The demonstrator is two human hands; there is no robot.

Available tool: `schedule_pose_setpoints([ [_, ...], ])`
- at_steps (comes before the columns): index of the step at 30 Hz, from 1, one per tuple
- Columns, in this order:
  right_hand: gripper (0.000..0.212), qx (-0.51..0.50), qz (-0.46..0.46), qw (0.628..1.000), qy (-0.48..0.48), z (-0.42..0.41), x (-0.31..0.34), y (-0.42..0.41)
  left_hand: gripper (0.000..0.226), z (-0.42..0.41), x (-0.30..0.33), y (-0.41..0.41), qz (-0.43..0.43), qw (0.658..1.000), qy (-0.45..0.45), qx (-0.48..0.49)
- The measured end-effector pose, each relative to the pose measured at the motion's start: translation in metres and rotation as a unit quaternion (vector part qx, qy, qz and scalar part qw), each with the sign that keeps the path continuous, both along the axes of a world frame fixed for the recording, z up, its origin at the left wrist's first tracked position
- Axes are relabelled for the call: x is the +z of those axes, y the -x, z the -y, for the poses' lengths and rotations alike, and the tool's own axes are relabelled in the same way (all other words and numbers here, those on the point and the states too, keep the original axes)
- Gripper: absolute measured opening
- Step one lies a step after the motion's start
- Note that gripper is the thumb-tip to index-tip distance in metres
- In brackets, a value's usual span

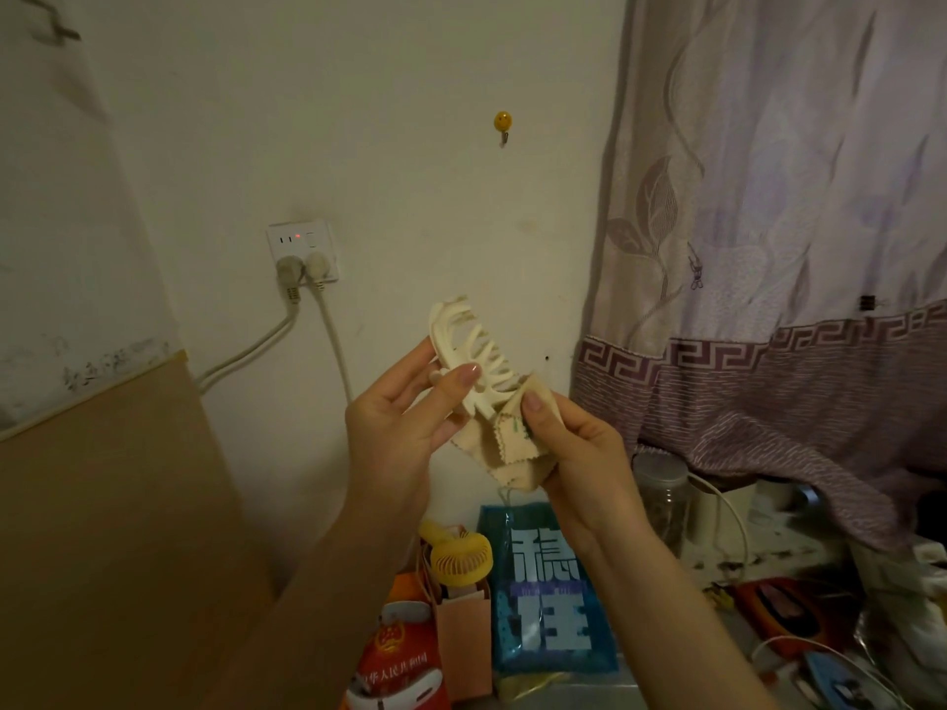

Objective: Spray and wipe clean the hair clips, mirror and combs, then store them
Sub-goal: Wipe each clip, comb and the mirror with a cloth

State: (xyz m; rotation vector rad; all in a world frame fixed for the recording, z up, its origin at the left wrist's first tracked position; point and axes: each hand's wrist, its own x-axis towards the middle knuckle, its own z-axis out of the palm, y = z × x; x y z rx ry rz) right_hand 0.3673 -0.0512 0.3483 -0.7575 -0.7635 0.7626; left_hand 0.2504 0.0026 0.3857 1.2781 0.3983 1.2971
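Two bare forearms rise from the bottom of the view, meeting in front of a pale wall. Between them is a cream claw hair clip (474, 353), held up at chest height, its long axis running diagonally from upper left down to lower right, teeth pointing right. The left hand (394, 433) pinches the clip near its hinge, thumb on the front, fingers curled behind. The right hand (574, 453) grips a beige cloth (499, 445) with scalloped edges, thumb pressing the cloth against the clip's lower right end. So the cloth sits just below and right of the clip, touching it; wiping along the teeth would likely mean sliding up and left along that diagonal.

Behind the hands are a wall socket (303, 251) with two plugs, a yellow hook (502, 123) and a lilac curtain (768, 222) on the right. Below stand a yellow handheld fan (461, 556) and a blue packet (551, 597).
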Motion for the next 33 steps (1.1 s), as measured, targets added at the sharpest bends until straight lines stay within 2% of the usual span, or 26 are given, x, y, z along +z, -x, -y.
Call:
schedule_pose_setpoints([
  [5,0.032,0.009,0.023,0.998,0.051,0.001,-0.006,-0.008,0.052,-0.006,-0.001,0.007,-0.029,0.999,-0.034,0.018],
  [8,0.031,-0.044,0.058,0.994,0.087,0.005,-0.008,-0.022,0.053,-0.012,0.000,0.015,-0.043,0.998,-0.034,0.000],
  [11,0.036,-0.067,0.064,0.993,0.079,0.010,-0.004,-0.034,0.047,-0.015,-0.002,0.019,-0.088,0.994,-0.043,-0.043],
  [16,0.038,-0.024,0.102,0.994,0.040,0.009,0.006,-0.024,0.041,-0.007,-0.012,0.008,-0.135,0.984,-0.074,-0.088],
  [25,0.022,-0.024,0.065,0.995,0.066,0.008,-0.003,-0.028,0.036,-0.015,-0.020,0.010,-0.186,0.973,-0.067,-0.115],
  [29,0.033,-0.024,0.029,0.997,0.063,0.010,-0.002,-0.036,0.033,-0.018,-0.025,0.015,-0.201,0.970,-0.076,-0.113],
  [33,0.038,-0.012,0.071,0.995,0.068,0.011,-0.002,-0.038,0.035,-0.017,-0.031,0.014,-0.215,0.965,-0.074,-0.128],
])
